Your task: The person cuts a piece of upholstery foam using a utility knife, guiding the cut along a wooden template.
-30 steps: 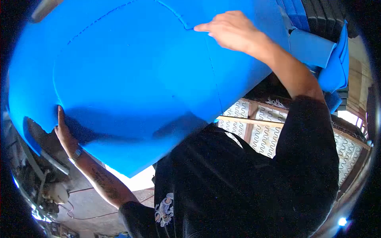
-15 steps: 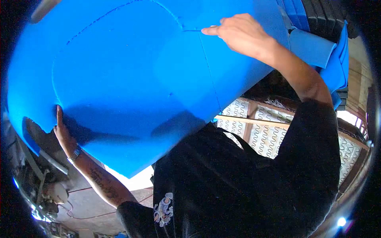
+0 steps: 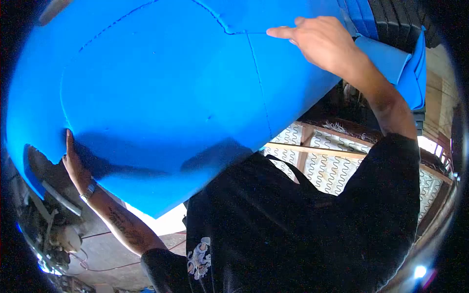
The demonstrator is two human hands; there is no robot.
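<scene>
A large blue sheet (image 3: 161,88), seemingly foam, fills the upper left and centre, marked by a dark curved line and a straighter line running down to its lower edge. At the sheet's left side, my left hand (image 3: 77,161) has its index finger pressed on the surface beside the curve's lower end; its other fingers are partly hidden. My right hand (image 3: 325,41) points with its index finger touching the sheet at the right end of a short horizontal line. The other fingers of that hand are curled, and nothing shows in them.
Wooden framing (image 3: 312,150) with zigzag springs lies below the sheet at the right. Folded blue pieces (image 3: 386,58) hang at the upper right beside black ribbed material (image 3: 398,22). A red cord (image 3: 115,267) runs along the floor at lower left.
My right hand has moved right along the sheet, its fingertip now farther from the curve. The sheet and my left hand have shifted slightly left in view.
</scene>
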